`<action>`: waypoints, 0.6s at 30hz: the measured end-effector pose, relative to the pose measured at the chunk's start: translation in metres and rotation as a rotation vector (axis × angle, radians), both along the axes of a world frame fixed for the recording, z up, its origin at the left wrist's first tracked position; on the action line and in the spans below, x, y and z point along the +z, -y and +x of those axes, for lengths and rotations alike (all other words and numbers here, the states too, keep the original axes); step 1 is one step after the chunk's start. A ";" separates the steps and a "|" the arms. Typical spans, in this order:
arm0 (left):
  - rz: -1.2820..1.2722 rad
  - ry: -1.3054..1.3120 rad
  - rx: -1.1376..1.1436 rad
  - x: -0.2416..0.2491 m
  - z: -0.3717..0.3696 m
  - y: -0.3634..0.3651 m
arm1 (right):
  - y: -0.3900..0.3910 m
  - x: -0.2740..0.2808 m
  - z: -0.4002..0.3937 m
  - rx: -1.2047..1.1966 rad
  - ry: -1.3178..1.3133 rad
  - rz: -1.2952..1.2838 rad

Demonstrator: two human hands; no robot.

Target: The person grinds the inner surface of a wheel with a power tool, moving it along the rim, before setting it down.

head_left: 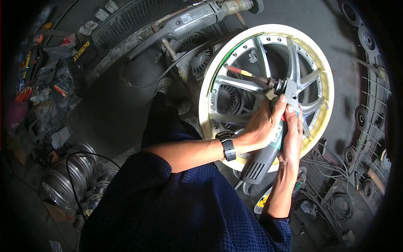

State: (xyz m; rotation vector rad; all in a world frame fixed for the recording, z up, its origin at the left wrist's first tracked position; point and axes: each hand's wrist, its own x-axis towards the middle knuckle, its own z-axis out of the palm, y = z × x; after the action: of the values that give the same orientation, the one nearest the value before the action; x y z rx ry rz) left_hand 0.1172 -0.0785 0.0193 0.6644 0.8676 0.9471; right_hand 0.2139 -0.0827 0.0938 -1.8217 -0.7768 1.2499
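Both of my hands are wrapped round a green and grey angle grinder (255, 165). My left hand (263, 126), with a black watch on the wrist, grips it near its metal head. My right hand (292, 133) closes round the other side, its thumb close to my left thumb. From the grinder's head a thin attachment with a red and yellow end (239, 71) points left over the spokes. Under the tool is a silver alloy wheel (263, 59), its rim covered with pale yellow tape (204, 105). A green line runs along the rim's upper left. My palms hide part of the grinder's body.
A long grey power tool (184, 23) lies at the top on a metal frame. Stacked silver rims (63, 185) stand at lower left, below bagged parts (63, 80). Discs hang on a wire rack (369, 122) at right. Coiled cables (338, 206) lie lower right.
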 end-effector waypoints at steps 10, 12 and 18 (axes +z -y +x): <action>0.027 0.035 0.028 -0.002 0.002 -0.001 | 0.002 -0.004 0.004 -0.019 -0.021 -0.010; 0.007 0.007 -0.021 -0.004 0.000 -0.001 | 0.004 -0.005 0.005 -0.023 -0.022 -0.009; -0.060 0.010 0.002 0.004 -0.001 0.010 | 0.008 0.004 -0.001 0.009 0.043 -0.057</action>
State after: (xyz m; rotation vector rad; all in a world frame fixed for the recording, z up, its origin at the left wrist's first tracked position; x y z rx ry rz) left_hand 0.1159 -0.0884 0.0232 0.6073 0.8848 0.9220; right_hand 0.2129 -0.0907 0.0978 -1.8979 -0.7813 1.2542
